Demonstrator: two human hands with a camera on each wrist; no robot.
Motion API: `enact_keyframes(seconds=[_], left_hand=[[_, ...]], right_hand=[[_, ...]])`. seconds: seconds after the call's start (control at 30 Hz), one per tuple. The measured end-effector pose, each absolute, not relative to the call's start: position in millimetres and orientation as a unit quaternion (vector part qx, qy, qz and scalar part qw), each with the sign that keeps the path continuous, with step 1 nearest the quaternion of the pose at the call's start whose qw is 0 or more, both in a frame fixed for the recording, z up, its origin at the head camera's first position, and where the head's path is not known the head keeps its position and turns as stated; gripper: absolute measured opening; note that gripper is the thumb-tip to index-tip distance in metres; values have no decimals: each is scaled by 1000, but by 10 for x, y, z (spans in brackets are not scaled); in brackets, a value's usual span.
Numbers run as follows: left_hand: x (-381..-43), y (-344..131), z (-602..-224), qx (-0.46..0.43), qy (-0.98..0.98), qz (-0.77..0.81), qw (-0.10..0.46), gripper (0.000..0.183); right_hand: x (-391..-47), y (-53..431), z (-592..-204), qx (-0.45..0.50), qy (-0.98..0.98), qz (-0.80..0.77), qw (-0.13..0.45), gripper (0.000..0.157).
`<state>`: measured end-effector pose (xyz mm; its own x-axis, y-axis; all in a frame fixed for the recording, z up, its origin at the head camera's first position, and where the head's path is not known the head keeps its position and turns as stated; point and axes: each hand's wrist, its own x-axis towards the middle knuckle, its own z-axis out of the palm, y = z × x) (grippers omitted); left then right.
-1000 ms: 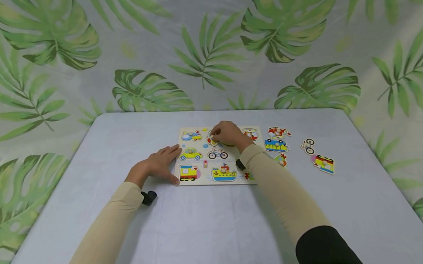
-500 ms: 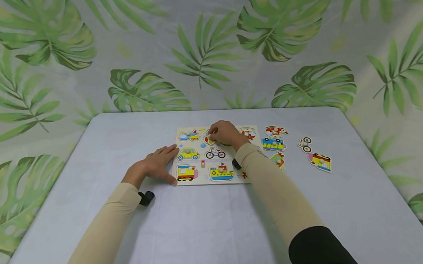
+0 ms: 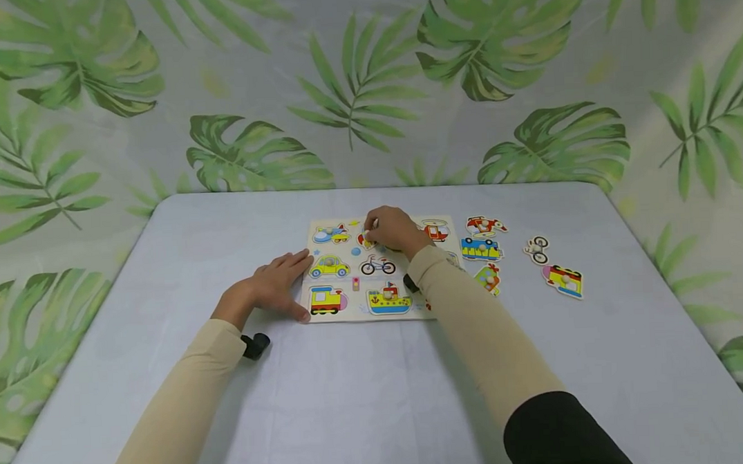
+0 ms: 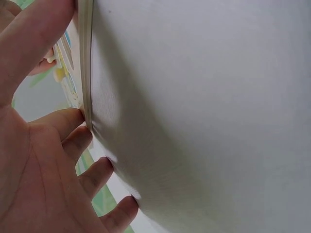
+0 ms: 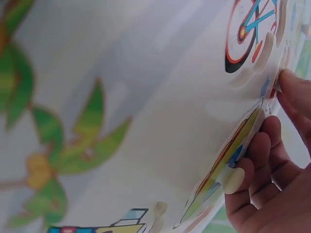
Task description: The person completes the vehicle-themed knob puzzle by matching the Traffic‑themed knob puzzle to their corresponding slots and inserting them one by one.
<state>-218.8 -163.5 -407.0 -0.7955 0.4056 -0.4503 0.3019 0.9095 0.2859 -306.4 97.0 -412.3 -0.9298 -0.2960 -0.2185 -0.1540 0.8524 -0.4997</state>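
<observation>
My left hand (image 3: 278,284) lies at the left edge of a wooden knob puzzle board (image 3: 357,307), fingers spread. In the left wrist view its thumb and index fingertip touch the board's edge. Over the board's top row my right hand (image 3: 396,229) pinches a small red-and-yellow puzzle piece (image 3: 366,240) between thumb and fingertip. The hand covers most of that piece, so its picture cannot be told. In the right wrist view a yellow-and-blue knobbed piece (image 5: 221,182) sits in the board beneath the curled lower fingers. Plane (image 3: 331,234), car (image 3: 329,266) and ship (image 3: 389,298) pieces sit in the board.
Right of the board lie a red helicopter piece (image 3: 485,225), a blue bus piece (image 3: 481,249) and a green-and-red piece (image 3: 488,279). Farther right are a two-wheeler piece (image 3: 537,250) and a train piece (image 3: 563,281). A leaf-print cloth (image 3: 256,154) hangs behind the table.
The head view has shifted slightly. Against the board, my right hand stays at the same top-row spot with small finger movement, covering more of the piece. My left hand keeps its place.
</observation>
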Motion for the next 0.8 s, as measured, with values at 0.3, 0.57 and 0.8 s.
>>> enact_keyframes(seconds=[0.3, 0.57, 0.8], left_hand=[[-2172, -1665, -4052, 203, 941, 106, 250, 114], [-2127, -1633, -4063, 202, 942, 101, 247, 112], [-2167, -1618, -4074, 205, 942, 102, 246, 115]], right_hand=[[-3055, 1026, -4012, -180, 942, -224, 173, 36], [-2835, 1668, -3669, -237, 942, -207, 113, 39], [-2397, 2757, -3426, -194, 961, -180, 79, 30]])
